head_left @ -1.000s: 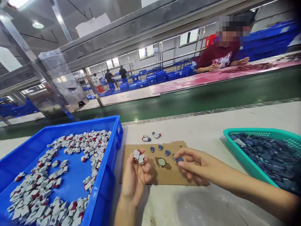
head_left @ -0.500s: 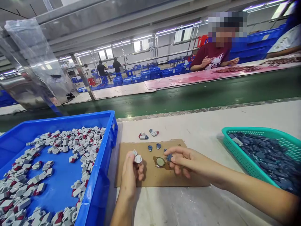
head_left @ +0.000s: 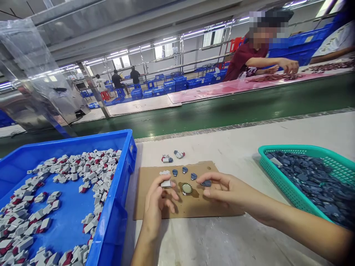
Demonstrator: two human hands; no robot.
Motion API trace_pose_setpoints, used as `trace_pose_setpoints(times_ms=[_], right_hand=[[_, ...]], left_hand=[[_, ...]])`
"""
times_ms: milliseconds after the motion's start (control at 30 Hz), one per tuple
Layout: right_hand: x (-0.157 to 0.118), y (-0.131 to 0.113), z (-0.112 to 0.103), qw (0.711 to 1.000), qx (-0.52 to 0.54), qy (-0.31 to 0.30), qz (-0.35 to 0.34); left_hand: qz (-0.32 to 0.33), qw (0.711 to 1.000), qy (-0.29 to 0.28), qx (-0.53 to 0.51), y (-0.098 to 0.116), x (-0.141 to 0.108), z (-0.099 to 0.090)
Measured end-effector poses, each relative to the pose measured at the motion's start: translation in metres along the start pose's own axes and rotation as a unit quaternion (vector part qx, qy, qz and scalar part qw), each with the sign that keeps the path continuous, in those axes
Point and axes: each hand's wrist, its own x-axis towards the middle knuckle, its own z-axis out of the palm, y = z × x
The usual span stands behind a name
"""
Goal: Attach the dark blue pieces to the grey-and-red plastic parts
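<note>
Apparently early on: only two joined grey, red and blue pieces (head_left: 167, 159) are seen, set down on the table (head_left: 233, 147) beyond the cardboard sheet (head_left: 191, 210), while plenty is left: the blue crate (head_left: 118, 199) is filled with grey-and-red parts (head_left: 46, 223) and the green basket (head_left: 291, 190) with dark blue parts (head_left: 307, 181). Three loose blue parts (head_left: 185, 170) are laid out on the sheet, just beyond the round crimped cap (head_left: 186, 188); judged not yet used. A grey part (head_left: 166, 184) is gripped at the fingertips of the left hand (head_left: 154, 201), other fingers loosely curled; another pale part (head_left: 164, 173) is seen just beyond, blurred, contact with the sheet cannot be told. A dark blue piece (head_left: 206, 183) is seemingly pinched between thumb and forefinger of the right hand (head_left: 229, 190), right of the cap. The two held parts are well apart, cap between. Edges: the left forearm is flanked by the raised crate wall, the right one by the basket rim. Open room is offered on the tabletop between sheet and basket, and on the strip toward the green belt (head_left: 155, 127); the cap is judged easily bumped
</note>
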Motion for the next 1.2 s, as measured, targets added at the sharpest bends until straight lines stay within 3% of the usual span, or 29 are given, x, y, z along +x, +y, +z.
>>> trace_pose_setpoints(times_ms=[200,333,467,633,733,900,1033,1200], right_hand=[[0.01,0.004,-0.002,0.987,-0.138,-0.017,-0.081],[0.017,-0.003,0.002,0.954,-0.253,-0.027,-0.155],[0.029,-0.002,0.005,0.943,-0.269,-0.023,-0.193],[0.036,-0.003,0.004,0.927,-0.314,-0.048,-0.199],[0.036,-0.007,0.004,0.899,-0.377,-0.07,-0.21],[0.039,-0.014,0.009,0.847,-0.495,-0.052,-0.186],[0.042,-0.023,0.011,0.796,-0.564,-0.062,-0.211],[0.046,-0.036,0.015,0.773,-0.595,-0.08,-0.207]], left_hand=[[0.065,0.98,0.065,0.179,-0.003,-0.001,0.003],[0.049,0.985,0.077,0.148,-0.004,0.001,0.003],[0.037,0.986,0.077,0.14,-0.004,0.003,0.002],[0.031,0.989,0.086,0.115,-0.003,0.005,0.001],[0.014,0.991,0.101,0.086,-0.001,0.006,0.001],[-0.02,0.993,0.111,0.037,0.001,0.008,-0.002],[-0.035,0.992,0.122,0.027,0.002,0.008,-0.006],[-0.033,0.991,0.124,0.043,0.001,0.007,-0.008]])
